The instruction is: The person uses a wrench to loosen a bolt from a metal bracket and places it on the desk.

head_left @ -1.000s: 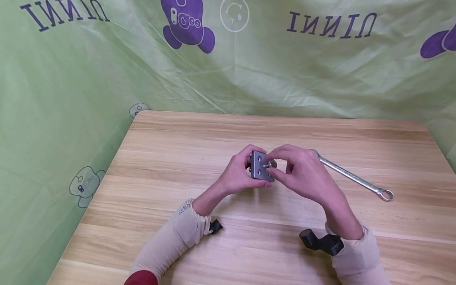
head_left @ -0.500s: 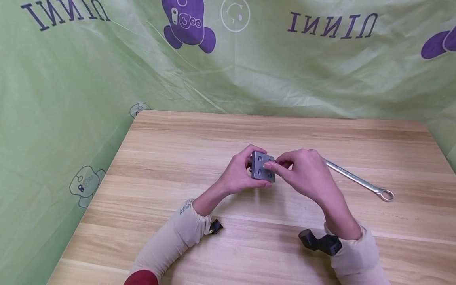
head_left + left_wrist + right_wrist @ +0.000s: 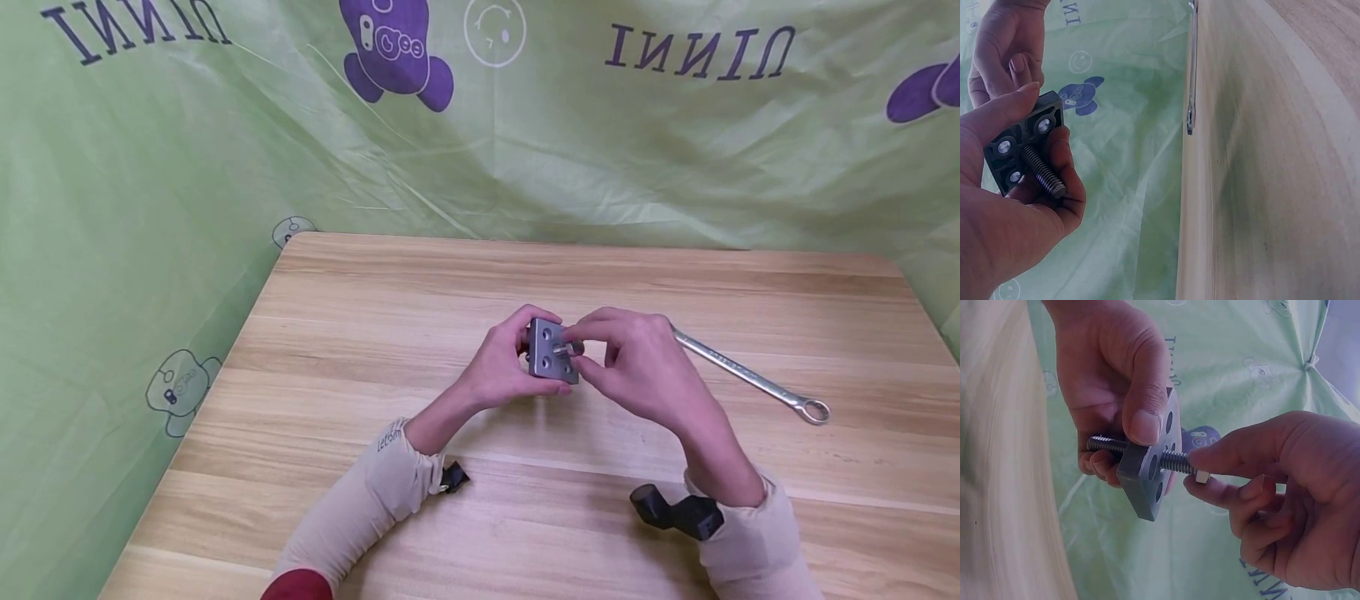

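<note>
the largest thing before me is the green cloth [image 3: 645, 142], which hangs at twelve o'clock and at nine o'clock of the bench [image 3: 375, 317]. the bench has a wood grain. next come my two light sleeves [image 3: 360, 500], reaching in from about seven and five o'clock.

i take the block as centre of the clock. at three o'clock from it lies the steel wrench [image 3: 735, 367] on the bench; its ring end is visible, but its other end is behind my hand. my left hand [image 3: 491, 367], at nine o'clock, is grasping the block by its edges with thumb and fingers. my right hand [image 3: 648, 367], at three o'clock, is pinching the head of the bolt between thumb and forefinger. a black device [image 3: 697, 515] sits at my right wrist, near five o'clock.

the grey block [image 3: 1141, 478] is held in the air above the bench, with round holes in its face. the smallest is the threaded bolt [image 3: 1175, 462]: it passes through the block, and its thread shows on both sides.
</note>
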Tool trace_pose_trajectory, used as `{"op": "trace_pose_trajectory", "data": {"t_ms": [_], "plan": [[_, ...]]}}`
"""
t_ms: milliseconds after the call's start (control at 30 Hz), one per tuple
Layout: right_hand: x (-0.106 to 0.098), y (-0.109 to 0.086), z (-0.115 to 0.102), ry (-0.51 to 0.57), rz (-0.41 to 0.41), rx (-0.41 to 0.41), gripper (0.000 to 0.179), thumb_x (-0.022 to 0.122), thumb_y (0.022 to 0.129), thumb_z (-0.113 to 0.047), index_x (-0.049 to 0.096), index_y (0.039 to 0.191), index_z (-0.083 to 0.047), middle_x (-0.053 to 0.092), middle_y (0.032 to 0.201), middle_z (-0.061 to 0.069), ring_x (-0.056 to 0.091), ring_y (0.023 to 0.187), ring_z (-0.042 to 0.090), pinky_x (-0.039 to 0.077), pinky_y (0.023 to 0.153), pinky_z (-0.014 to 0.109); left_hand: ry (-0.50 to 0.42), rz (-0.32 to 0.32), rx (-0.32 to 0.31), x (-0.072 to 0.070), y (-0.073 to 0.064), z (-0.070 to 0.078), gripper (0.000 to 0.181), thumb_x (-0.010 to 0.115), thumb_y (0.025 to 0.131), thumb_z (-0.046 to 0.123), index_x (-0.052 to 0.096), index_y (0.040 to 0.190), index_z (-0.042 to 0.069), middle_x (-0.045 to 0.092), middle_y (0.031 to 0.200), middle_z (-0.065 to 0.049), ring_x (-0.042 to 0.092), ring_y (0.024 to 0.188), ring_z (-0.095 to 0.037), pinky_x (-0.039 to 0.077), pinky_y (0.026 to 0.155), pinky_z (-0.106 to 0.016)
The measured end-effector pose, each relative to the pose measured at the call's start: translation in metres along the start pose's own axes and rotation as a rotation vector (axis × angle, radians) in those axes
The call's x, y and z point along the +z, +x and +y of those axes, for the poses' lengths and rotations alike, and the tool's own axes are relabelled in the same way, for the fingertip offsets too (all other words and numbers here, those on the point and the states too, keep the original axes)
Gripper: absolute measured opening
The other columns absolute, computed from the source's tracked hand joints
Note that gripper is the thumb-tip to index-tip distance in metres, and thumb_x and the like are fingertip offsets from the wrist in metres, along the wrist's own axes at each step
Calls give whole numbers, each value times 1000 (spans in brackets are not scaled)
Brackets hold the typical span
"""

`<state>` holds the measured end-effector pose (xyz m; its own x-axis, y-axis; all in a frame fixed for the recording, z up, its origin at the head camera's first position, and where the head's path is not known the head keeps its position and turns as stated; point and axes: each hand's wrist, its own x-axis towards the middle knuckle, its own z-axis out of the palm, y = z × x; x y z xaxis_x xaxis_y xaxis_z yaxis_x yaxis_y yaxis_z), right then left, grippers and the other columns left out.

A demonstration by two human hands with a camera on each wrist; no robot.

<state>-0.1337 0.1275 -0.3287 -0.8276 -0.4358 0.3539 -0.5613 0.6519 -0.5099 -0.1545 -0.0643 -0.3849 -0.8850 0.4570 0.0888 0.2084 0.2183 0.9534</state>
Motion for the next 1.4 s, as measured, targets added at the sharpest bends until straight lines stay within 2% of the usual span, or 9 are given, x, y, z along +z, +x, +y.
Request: {"op": "trace_pose_trajectory", "data": {"t_ms": [233, 400, 467, 567, 700, 833, 1033, 1267, 1400], "plan": [[2, 0, 0, 20, 27, -66, 29, 68, 70, 11, 76, 86, -12, 74, 88, 0, 49, 54, 2, 43, 51, 18, 9, -5, -6, 1, 0, 1, 71, 86, 64, 3, 50, 125, 4, 68, 109, -16, 65, 85, -12, 52, 76, -21], [-1, 0, 1, 28, 3, -66, 27, 73, 72, 4, 75, 93, -13, 73, 91, 0, 47, 52, 0, 41, 50, 18, 10, 3, -8, 1, 0, 1, 69, 87, 64, 4, 51, 123, 7, 69, 108, -15, 65, 85, -10, 53, 78, -27], [-2, 0, 1, 36, -18, -32, 25, 76, 76, -4, 74, 99, -14, 73, 93, 0, 45, 50, 0, 41, 48, 19, 10, 8, -6, 1, 0, 1, 68, 87, 64, 4, 51, 122, 9, 69, 110, -14, 65, 85, -10, 53, 79, -27], [-5, 1, 0, 42, -58, 82, 25, 77, 81, -21, 73, 105, -15, 73, 94, 1, 44, 47, 4, 39, 46, 21, 8, 12, -5, 1, 0, 1, 68, 87, 64, 4, 52, 122, 9, 68, 109, -14, 64, 84, -10, 52, 77, -24], [-8, 3, -2, 3, -120, 255, 26, 70, 87, -39, 75, 98, -16, 72, 82, 0, 49, 54, 10, 38, 50, 25, 8, 9, -14, 1, 0, 1, 69, 86, 64, 3, 51, 124, 8, 69, 105, -16, 64, 81, -9, 52, 74, -21], [-8, 4, -2, -33, -158, 319, 32, 64, 90, -45, 77, 87, -16, 68, 66, -3, 52, 58, 11, 38, 55, 26, 9, 5, -14, 1, 0, 0, 72, 86, 64, 3, 50, 126, 4, 70, 103, -17, 64, 80, -8, 53, 75, -24], [-5, 4, -2, -38, -148, 307, 25, 68, 88, -39, 78, 86, -16, 68, 65, -4, 51, 56, 11, 37, 54, 25, 13, 9, 0, 1, 0, 0, 71, 86, 63, 2, 50, 125, 4, 70, 105, -17, 63, 80, -7, 54, 78, -32], [-6, 3, -3, -27, -147, 235, 15, 71, 86, -31, 76, 92, -18, 73, 78, -4, 45, 49, 8, 34, 48, 23, 17, 8, 6, 1, 0, 1, 71, 87, 63, 3, 50, 124, 5, 69, 104, -17, 63, 80, -6, 52, 74, -23], [-5, 2, -2, -18, -119, 171, 14, 73, 83, -22, 76, 97, -17, 74, 82, -2, 43, 44, 5, 34, 45, 22, 18, 9, 12, 1, 0, 0, 71, 87, 63, 3, 50, 124, 4, 70, 103, -17, 63, 80, -7, 51, 75, -21]]}}
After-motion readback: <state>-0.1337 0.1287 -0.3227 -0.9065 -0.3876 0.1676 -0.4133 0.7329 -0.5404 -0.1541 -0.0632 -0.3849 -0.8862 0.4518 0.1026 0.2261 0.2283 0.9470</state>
